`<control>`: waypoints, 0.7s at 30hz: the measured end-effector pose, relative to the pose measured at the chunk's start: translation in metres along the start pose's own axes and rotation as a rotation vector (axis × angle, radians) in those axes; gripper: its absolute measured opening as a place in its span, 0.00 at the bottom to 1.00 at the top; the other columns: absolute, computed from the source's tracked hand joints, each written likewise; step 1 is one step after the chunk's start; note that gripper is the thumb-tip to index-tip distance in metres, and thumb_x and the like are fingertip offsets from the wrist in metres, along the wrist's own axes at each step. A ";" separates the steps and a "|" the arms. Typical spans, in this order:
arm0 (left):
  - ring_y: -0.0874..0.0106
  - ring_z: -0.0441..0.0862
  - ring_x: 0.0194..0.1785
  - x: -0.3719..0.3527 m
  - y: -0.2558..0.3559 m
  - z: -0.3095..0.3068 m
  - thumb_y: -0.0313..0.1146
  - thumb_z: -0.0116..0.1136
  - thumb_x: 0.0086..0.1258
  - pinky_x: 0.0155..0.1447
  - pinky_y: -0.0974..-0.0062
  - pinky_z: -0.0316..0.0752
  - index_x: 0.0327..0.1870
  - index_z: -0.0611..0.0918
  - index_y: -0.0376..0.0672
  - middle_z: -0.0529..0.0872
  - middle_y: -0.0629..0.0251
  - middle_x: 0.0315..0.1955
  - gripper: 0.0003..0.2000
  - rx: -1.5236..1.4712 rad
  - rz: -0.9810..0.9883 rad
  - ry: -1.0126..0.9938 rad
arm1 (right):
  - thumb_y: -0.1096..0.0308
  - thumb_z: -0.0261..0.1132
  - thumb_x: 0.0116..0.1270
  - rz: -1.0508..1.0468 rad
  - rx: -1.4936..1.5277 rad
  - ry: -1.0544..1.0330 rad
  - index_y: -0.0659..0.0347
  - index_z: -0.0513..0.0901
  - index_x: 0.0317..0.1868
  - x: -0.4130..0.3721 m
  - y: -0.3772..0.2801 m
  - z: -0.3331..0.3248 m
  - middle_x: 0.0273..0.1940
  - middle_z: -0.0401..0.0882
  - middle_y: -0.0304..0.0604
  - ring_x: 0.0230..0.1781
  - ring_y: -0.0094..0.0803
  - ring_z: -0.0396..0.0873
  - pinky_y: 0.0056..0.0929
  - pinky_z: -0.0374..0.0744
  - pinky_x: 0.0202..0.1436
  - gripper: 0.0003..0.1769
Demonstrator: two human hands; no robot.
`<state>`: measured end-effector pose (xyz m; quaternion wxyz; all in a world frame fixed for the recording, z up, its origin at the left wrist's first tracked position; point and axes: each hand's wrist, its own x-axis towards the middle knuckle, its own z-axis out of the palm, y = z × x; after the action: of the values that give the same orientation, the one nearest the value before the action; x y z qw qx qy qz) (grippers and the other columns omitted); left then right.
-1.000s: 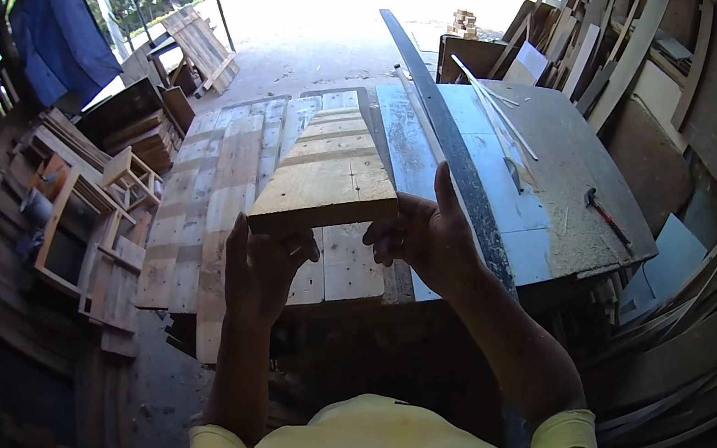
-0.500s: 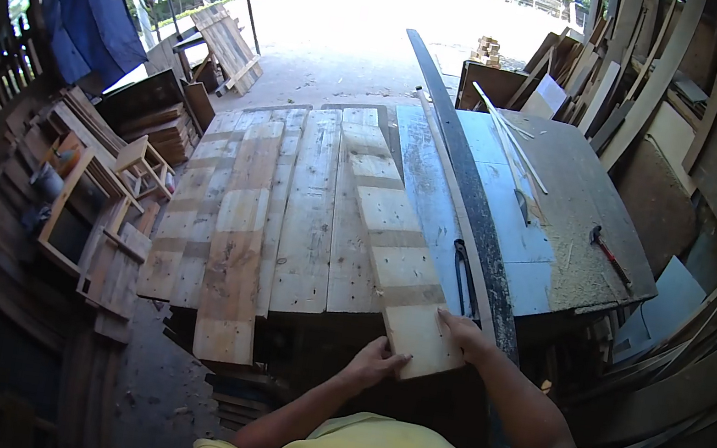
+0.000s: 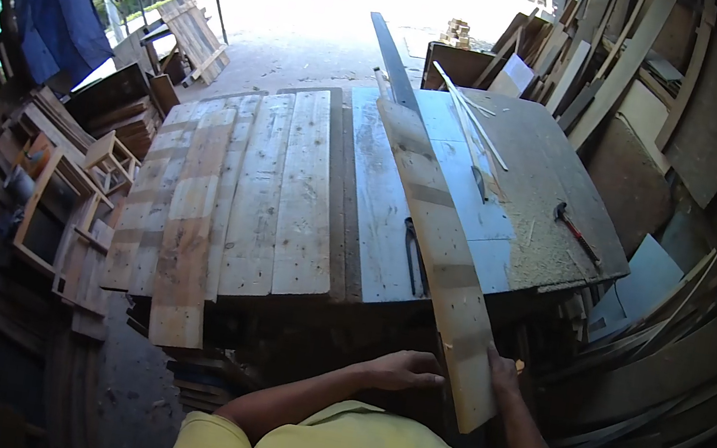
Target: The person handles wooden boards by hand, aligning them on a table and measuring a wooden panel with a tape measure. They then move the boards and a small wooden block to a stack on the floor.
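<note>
A long wooden plank (image 3: 448, 247) with darker bands lies tilted over the dark straight beam (image 3: 393, 58), its near end past the table's front edge. My right hand (image 3: 503, 375) grips the plank's right edge near that end. Left of the plank is my left hand (image 3: 403, 371), its fingers extended toward the plank's left edge and apparently not wrapped round it; the fingertips are close to the wood. Several pale boards (image 3: 260, 200) lie side by side on the left of the table, with a browner board (image 3: 189, 227) on top.
Pincers (image 3: 416, 256) lie on the blue panel (image 3: 381, 200) left of the plank. A red-handled hammer (image 3: 578, 234) and sawdust are on the table's right part. Thin strips (image 3: 472, 116) lie farther back. Leaning boards (image 3: 623, 69) stand at right, wooden frames (image 3: 54, 216) at left.
The plank has moved right, off the pale boards and over the dark beam, and its near end has come closer to me. My left hand has released it and its fingers have straightened.
</note>
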<state>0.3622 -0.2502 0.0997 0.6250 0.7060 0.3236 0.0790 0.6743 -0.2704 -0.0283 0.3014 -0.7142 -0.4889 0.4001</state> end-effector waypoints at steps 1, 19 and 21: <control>0.62 0.77 0.59 0.009 0.000 -0.001 0.51 0.55 0.73 0.64 0.65 0.70 0.58 0.77 0.38 0.81 0.53 0.52 0.25 -0.002 0.030 0.001 | 0.37 0.53 0.71 -0.099 -0.113 0.119 0.73 0.80 0.27 -0.004 0.024 -0.015 0.20 0.74 0.57 0.23 0.35 0.77 0.43 0.71 0.33 0.39; 0.55 0.52 0.77 0.224 0.005 0.027 0.55 0.49 0.72 0.75 0.45 0.48 0.70 0.67 0.43 0.61 0.53 0.72 0.32 0.965 0.034 -0.009 | 0.42 0.63 0.66 -0.017 -0.292 0.422 0.69 0.73 0.19 -0.165 0.246 -0.106 0.21 0.72 0.62 0.21 0.55 0.73 0.47 0.69 0.27 0.34; 0.55 0.49 0.78 0.242 -0.024 0.023 0.56 0.46 0.73 0.76 0.44 0.45 0.71 0.65 0.43 0.58 0.53 0.74 0.32 1.108 0.098 0.061 | 0.40 0.63 0.66 0.013 -0.322 0.403 0.69 0.73 0.20 -0.163 0.243 -0.099 0.23 0.74 0.64 0.25 0.60 0.75 0.49 0.70 0.30 0.35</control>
<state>0.5537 -0.1343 0.0015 0.1464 0.9407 0.3013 -0.0537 0.8383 -0.5103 -0.1335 0.2727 -0.8212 -0.4719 0.1687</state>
